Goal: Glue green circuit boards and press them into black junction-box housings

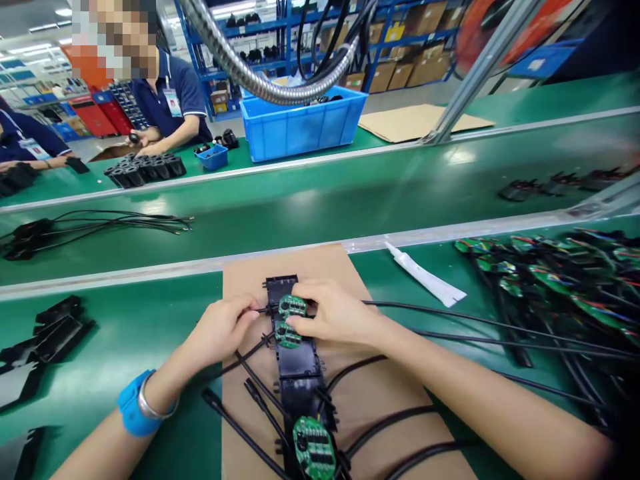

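A row of black plastic housings [299,360] lies on a brown cardboard sheet [345,267]. Near its far end, a green circuit board [290,333] sits in a housing, with my right hand [340,313] gripping it between thumb and fingers. Just left of that board, my left hand [225,328] is closed in a pinch on a thin black cable [263,309]. A second green circuit board [315,447] rests at the near end of the row. Black cables run out on both sides of the housings; one cable [243,427] ends in a connector.
A white tube [425,275] lies beyond my right arm. Wired circuit boards [560,273] are heaped at right, black housings [45,333] at left. A metal-edged green conveyor [300,200] crosses behind. Beyond it are a blue bin [300,127] and two co-workers. A metal hose [280,90] hangs overhead.
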Available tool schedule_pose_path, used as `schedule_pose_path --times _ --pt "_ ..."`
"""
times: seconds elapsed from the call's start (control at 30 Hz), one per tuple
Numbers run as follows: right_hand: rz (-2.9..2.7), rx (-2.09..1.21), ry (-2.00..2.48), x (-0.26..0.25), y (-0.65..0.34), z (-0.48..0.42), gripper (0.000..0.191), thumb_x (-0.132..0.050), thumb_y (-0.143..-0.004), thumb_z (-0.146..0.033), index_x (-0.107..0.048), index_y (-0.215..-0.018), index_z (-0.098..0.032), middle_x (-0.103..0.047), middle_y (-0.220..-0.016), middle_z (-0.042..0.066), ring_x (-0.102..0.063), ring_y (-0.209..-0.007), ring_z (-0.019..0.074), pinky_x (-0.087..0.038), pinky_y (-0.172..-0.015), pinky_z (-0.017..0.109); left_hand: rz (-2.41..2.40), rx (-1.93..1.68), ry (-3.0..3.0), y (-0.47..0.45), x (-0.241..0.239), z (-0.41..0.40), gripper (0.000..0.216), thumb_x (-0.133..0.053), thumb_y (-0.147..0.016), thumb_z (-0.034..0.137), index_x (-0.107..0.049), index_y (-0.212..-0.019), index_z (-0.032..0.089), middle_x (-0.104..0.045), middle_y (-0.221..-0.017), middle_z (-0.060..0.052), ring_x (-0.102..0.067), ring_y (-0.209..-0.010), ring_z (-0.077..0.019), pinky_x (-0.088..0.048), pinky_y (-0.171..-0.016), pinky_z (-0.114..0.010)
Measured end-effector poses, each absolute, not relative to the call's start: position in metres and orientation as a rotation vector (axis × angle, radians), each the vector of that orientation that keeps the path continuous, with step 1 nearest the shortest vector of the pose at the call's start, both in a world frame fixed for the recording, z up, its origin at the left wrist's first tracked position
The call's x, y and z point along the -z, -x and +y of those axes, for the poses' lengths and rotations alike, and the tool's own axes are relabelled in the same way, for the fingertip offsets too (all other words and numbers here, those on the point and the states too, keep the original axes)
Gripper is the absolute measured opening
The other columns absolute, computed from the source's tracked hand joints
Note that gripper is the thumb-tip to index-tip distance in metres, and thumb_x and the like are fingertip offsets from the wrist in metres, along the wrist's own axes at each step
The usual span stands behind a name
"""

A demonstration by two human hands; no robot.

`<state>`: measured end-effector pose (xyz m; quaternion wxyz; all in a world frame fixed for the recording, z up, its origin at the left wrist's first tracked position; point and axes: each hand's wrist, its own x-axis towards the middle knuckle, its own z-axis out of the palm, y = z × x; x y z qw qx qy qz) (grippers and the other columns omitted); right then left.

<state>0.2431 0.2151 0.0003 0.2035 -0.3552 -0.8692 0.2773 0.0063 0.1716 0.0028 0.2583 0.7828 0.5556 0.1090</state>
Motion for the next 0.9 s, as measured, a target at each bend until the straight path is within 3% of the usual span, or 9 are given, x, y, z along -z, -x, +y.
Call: schedule_pose_path --times 0.13,0.33,0.47,0.57,0.63,0.73,0.8,0.9 --pt "-2.494 -0.601 0.945 0.002 -0.242 0.204 0.023 -0.061 -0.081 -0.025 -0.043 -0.067 -0.018 -0.043 -0.066 -0.003 -0.038 -0.059 0.0095 -0.025 -0.055 0.023 1.444 -0.216 -2.111 -0.006 0.003 0.169 0.015 -0.039 -0.094 0.024 -0.053 -0.089 0.023 -0.063 -0.073 0.002 -0.058 -0.066 -0.0164 -0.037 -0.061 -0.024" --pt "-2.513 -0.523 0.997 0.01 -0.238 0.189 0.014 -0.056 -0.082 -0.021 -0.049 -0.07 -0.018 -0.049 -0.07 -0.001 -0.036 -0.059 0.0105 -0.02 -0.054 0.025 1.387 -0.169 -2.193 -0.012 0.007 0.162 0.014 -0.039 -0.092 0.021 -0.052 -0.088 0.022 -0.062 -0.073 0.001 -0.059 -0.067 -0.0172 -0.039 -0.063 -0.025" --pt "-2.451 -0.678 0.996 0.003 -0.242 0.198 0.019 -0.058 -0.083 -0.026 -0.046 -0.07 -0.019 -0.048 -0.064 -0.003 -0.041 -0.058 0.0099 -0.026 -0.054 0.022 1.382 -0.176 -2.243 -0.011 0.003 0.161 0.015 -0.041 -0.092 0.021 -0.053 -0.083 0.023 -0.062 -0.068 0.003 -0.059 -0.062 -0.0152 -0.041 -0.059 -0.022" --pt "-2.351 -0.881 1.004 -0.007 -0.256 0.226 0.029 -0.07 -0.076 -0.038 -0.051 -0.087 -0.02 -0.056 -0.074 -0.003 -0.05 -0.063 0.0115 -0.035 -0.056 0.021 1.493 -0.268 -2.27 -0.005 -0.002 0.17 0.018 -0.039 -0.094 0.023 -0.055 -0.084 0.022 -0.064 -0.078 0.002 -0.061 -0.072 -0.0155 -0.043 -0.065 -0.023" --pt "-2.322 -0.914 1.023 -0.008 -0.266 0.249 0.026 -0.068 -0.076 -0.032 -0.052 -0.093 -0.019 -0.06 -0.078 -0.001 -0.053 -0.065 0.0129 -0.039 -0.058 0.023 1.619 -0.347 -2.287 0.0 -0.001 0.18 0.021 -0.037 -0.096 0.024 -0.057 -0.088 0.021 -0.065 -0.088 -0.002 -0.061 -0.083 -0.0183 -0.045 -0.072 -0.026" --pt "-2.377 -0.811 1.028 0.002 -0.275 0.273 0.003 -0.054 -0.079 -0.015 -0.055 -0.079 -0.018 -0.061 -0.073 0.001 -0.054 -0.065 0.0138 -0.041 -0.063 0.026 1.75 -0.401 -2.323 0.004 0.007 0.193 0.022 -0.04 -0.094 0.025 -0.059 -0.086 0.02 -0.062 -0.09 -0.006 -0.06 -0.087 -0.0213 -0.045 -0.075 -0.03" --pt "-2.412 -0.755 1.005 0.011 -0.279 0.279 0.011 -0.051 -0.079 -0.011 -0.056 -0.072 -0.018 -0.062 -0.072 0.002 -0.055 -0.068 0.0148 -0.041 -0.067 0.028 1.77 -0.412 -2.361 0.004 0.014 0.195 0.02 -0.044 -0.093 0.024 -0.061 -0.084 0.02 -0.061 -0.087 -0.005 -0.06 -0.086 -0.0209 -0.046 -0.076 -0.03" --pt "-2.427 -0.671 0.978 0.022 -0.283 0.276 0.012 -0.049 -0.082 -0.012 -0.06 -0.078 -0.017 -0.064 -0.077 0.004 -0.056 -0.072 0.0164 -0.043 -0.071 0.031 1.803 -0.47 -2.397 0.002 0.021 0.193 0.02 -0.043 -0.095 0.025 -0.063 -0.093 0.02 -0.062 -0.091 -0.006 -0.059 -0.09 -0.0202 -0.046 -0.081 -0.03"
